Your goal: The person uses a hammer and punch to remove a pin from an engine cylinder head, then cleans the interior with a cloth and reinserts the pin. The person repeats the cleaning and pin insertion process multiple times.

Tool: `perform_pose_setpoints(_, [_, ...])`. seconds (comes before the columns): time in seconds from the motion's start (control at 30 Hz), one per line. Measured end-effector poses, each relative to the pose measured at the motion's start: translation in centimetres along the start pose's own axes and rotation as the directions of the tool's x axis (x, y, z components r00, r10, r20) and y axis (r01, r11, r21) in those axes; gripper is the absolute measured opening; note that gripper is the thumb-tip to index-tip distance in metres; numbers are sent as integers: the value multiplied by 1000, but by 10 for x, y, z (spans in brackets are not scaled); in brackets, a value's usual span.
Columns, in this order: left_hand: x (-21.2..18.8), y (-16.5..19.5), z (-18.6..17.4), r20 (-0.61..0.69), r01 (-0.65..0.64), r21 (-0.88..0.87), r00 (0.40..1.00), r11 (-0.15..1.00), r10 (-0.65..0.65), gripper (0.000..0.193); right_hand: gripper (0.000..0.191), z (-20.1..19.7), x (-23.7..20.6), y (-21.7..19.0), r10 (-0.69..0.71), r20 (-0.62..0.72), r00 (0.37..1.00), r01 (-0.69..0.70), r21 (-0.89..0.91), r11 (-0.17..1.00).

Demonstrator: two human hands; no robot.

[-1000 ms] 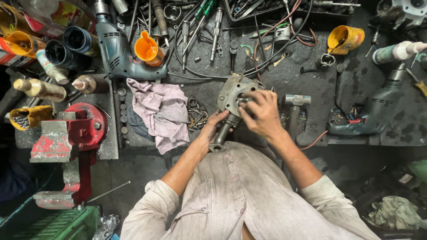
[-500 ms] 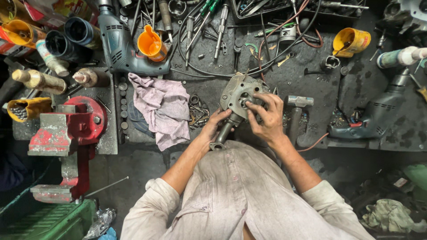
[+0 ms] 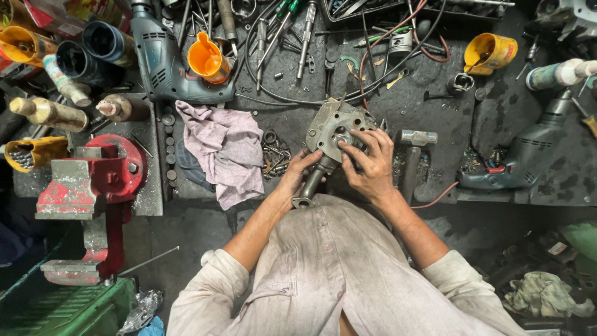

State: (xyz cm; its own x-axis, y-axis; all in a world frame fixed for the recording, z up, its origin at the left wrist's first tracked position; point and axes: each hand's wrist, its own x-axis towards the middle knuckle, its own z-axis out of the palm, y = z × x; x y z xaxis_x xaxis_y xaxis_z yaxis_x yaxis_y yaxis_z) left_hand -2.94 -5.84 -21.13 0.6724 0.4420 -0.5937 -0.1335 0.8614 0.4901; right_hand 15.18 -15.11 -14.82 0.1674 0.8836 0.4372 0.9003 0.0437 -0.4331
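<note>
A grey metal engine part (image 3: 331,126) with a round finned head and a tube-like stem (image 3: 309,186) rests at the front edge of the dark workbench (image 3: 435,93). My left hand (image 3: 297,172) grips the stem from the left side. On the round face lies my right hand (image 3: 368,163), its fingertips pressing near the centre hole. Both forearms come up from my pale striped shirt (image 3: 336,274) at the bottom.
A pink-grey rag (image 3: 227,149) lies left of the part, a hammer (image 3: 411,155) right of it. A red vise (image 3: 93,180) is bolted at the left. Electric drills (image 3: 168,62) (image 3: 522,155), orange cups (image 3: 208,59) (image 3: 489,53), screwdrivers, cables and bottles crowd the bench.
My right hand's fingers have shifted slightly on the part's round face. The left hand keeps its grip on the stem. The view has drifted a little.
</note>
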Motion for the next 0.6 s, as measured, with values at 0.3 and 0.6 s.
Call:
perform_pose_setpoints(0.3, [3,-3,-1,24,7,-37,1000,999,-6,51,32,2,-2,-3,47,7,999,-47,12,999])
perform_pose_setpoints(0.6, [5,-5,-2,17,-25,-28,1000,999,26,52,33,-2,1,-6,52,21,998,-52,9,999])
